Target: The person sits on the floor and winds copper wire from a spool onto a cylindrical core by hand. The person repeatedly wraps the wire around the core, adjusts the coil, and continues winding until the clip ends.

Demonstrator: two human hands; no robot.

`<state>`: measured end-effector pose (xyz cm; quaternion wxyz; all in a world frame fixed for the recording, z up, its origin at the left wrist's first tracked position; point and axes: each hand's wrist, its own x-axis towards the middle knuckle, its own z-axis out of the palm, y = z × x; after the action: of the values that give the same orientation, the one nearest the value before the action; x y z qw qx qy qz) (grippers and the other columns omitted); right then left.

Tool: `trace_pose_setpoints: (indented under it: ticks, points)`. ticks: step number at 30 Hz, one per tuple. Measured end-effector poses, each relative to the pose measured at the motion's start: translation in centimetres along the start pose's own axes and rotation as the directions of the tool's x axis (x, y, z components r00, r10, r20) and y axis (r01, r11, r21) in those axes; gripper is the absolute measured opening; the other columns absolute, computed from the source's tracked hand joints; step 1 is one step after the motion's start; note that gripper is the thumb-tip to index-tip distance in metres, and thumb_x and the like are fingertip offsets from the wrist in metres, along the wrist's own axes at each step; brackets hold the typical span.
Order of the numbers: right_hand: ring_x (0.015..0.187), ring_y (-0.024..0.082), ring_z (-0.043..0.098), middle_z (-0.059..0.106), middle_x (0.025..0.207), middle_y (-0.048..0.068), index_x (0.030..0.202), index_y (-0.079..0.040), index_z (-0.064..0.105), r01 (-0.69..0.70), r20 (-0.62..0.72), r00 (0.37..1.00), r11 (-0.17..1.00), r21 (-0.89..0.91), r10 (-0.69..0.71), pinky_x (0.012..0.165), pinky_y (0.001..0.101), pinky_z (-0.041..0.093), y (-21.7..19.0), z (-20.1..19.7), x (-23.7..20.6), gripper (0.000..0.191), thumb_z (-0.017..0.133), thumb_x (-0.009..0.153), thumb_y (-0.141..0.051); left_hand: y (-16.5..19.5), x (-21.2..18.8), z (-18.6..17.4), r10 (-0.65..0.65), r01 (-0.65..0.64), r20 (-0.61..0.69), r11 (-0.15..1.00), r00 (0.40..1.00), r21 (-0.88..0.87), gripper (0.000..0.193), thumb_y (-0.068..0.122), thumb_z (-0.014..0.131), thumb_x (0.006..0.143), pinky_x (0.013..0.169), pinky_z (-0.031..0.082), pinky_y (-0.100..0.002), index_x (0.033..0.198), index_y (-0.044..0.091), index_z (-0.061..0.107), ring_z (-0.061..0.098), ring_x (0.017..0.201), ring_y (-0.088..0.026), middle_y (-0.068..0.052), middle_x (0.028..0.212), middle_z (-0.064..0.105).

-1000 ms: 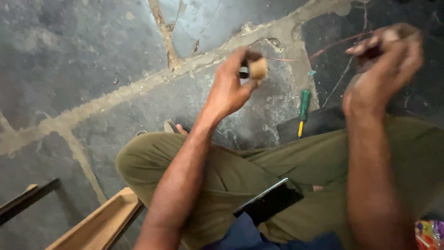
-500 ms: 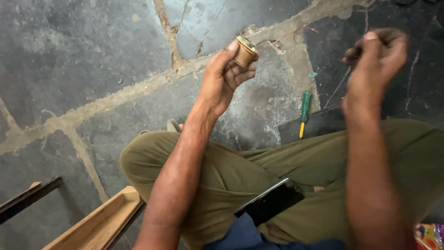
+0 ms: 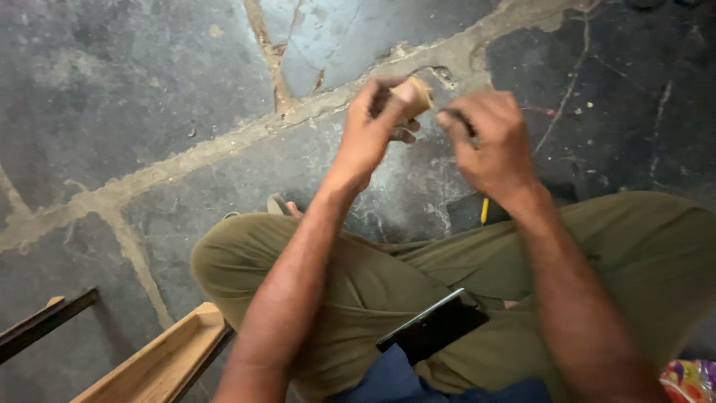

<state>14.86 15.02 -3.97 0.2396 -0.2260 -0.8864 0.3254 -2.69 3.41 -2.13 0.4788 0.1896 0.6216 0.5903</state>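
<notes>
The person sat cross-legged on a dark stone floor [image 3: 149, 89] with pale mortar seams, both hands raised together at about twelve o'clock. The left hand [image 3: 369, 134] was clamped around a small tan cylinder [image 3: 415, 95], something like a spool or cap, held up by thumb and fingers with its open end turned toward one o'clock. The right hand [image 3: 492, 145] was just beside it at two o'clock, its fingers pinched shut on something thin and dark; the blur left it unclear what that was, or whether it touched the cylinder. By the look of it, the step in hand was working that thin piece at the cylinder's end, and a next move would call for a steady left grip and fine aim from the right fingertips. A yellow-tipped tool [image 3: 485, 211] showed on the floor below the right wrist, mostly hidden. A flat black phone-like slab [image 3: 436, 328] lay on the olive trousers [image 3: 388, 276] at five o'clock. A shallow wooden tray [image 3: 160, 358] sat at seven o'clock, with a dark bar [image 3: 45, 321] beyond it at eight. At the corner at four o'clock, a glossy packet [image 3: 690, 380] showed red, yellow and purple print, too cropped to tell its shape.
</notes>
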Motion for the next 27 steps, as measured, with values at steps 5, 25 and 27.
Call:
trace_pose_setpoints:
  ticks: [5,25,27]
  points:
    - [0.085,0.012,0.066,0.073,0.098,0.003,0.114,-0.006,0.072,-0.229,-0.1,0.954,0.904,0.36,0.282,0.074,0.0302,0.053,0.9,-1.7,0.6,0.013,0.072,0.118,-0.018,0.2,-0.7,0.6,0.121,-0.147,0.131,0.968,0.984,0.204,0.051,0.006,0.078,0.085,0.083,0.06,-0.032,0.132,0.006,0.059,0.069,0.096,-0.015,-0.009,0.109,0.072]
    - [0.124,0.024,0.069,0.066,0.138,0.019,0.146,0.007,0.053,-0.373,0.298,0.919,0.326,0.869,0.256,0.102,0.0356,0.063,-0.2,-0.9,1.1,0.061,0.079,0.091,0.002,0.1,-0.6,0.4,0.168,-0.168,0.11,0.986,0.98,-0.007,0.05,0.002,0.081,0.092,0.089,0.062,-0.03,0.138,-0.002,0.064,0.071,0.1,-0.015,-0.011,0.113,0.075]
    - [0.123,0.024,0.069,0.067,0.136,0.019,0.146,0.007,0.054,-0.366,0.296,0.918,0.278,0.888,0.264,0.101,0.0358,0.063,0.0,-0.6,1.0,0.059,0.078,0.092,0.002,0.3,-0.7,0.4,0.16,-0.157,0.101,0.987,0.982,-0.04,0.051,0.003,0.08,0.092,0.088,0.062,-0.03,0.14,-0.002,0.063,0.071,0.098,-0.014,-0.01,0.111,0.074]
